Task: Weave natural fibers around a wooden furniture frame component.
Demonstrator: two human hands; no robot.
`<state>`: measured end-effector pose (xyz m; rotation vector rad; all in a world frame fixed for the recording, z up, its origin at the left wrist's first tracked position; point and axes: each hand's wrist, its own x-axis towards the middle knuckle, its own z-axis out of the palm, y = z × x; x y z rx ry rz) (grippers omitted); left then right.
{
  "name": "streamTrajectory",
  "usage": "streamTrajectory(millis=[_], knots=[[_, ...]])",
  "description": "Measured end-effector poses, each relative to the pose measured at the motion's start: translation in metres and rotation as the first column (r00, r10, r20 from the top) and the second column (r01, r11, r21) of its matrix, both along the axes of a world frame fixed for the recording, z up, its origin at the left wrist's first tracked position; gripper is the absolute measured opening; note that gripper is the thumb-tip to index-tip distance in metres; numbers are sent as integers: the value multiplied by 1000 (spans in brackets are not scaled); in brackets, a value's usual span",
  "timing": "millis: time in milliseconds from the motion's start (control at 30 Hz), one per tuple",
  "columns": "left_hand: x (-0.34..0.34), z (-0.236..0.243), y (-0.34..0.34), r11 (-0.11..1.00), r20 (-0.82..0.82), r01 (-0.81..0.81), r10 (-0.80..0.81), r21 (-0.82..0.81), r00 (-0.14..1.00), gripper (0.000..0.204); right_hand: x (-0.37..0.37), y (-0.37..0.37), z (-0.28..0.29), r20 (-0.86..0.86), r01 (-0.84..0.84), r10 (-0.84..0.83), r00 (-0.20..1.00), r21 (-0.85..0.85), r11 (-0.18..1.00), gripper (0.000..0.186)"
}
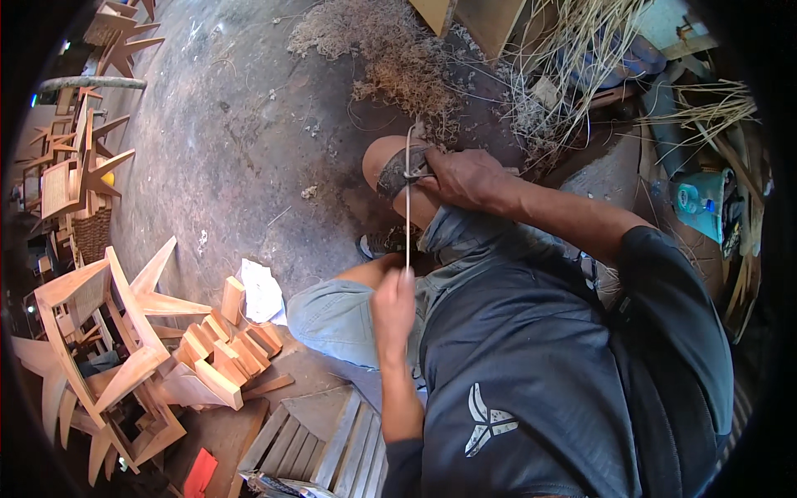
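Observation:
A thin pale strip of cane [408, 222] runs taut over my raised knee. My left hand [392, 309] is closed round its near end, in front of my belly. On the knee lies a dark pad [390, 176], wrapped round the leg like a strap. My right hand [469, 176] presses against that pad, its fingers closed on a small metal tool [418, 173] that meets the strip. Most of the tool is hidden by the fingers, so its exact shape cannot be made out. Beyond the knee, the strip's far end curls over slightly.
Fine shavings [398, 66] heap on the floor ahead, with loose cane strips [594, 50] at the far right. A teal container [701, 207] stands right. Wooden chair frames [108, 332] and cut wooden blocks [228, 357] crowd the left. A slatted wooden piece [320, 444] is near my left side.

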<state>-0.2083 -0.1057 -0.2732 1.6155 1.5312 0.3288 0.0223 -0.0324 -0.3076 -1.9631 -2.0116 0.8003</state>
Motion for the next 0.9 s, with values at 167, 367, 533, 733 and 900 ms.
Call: streamTrajectory(millis=[167,367,533,733,900], knots=[[-113,32,-122,951,-173,-157,113,-267,978,30,5,14,-7,-80,69,-73,994,-46,997,42],[-73,61,-101,863,621,-412,500,-293,604,31,32,9,0,-294,120,-136,946,-70,990,38],[16,44,27,958,643,-246,280,-145,712,32,58,13,17,-265,183,-226,937,-179,967,39],[63,-36,86,974,162,-75,41,212,986,35,19,16,7,-212,31,-58,975,-131,991,38],[42,-35,57,973,79,-43,26,226,997,29,-7,11,1,-82,18,-20,996,-25,1000,40]])
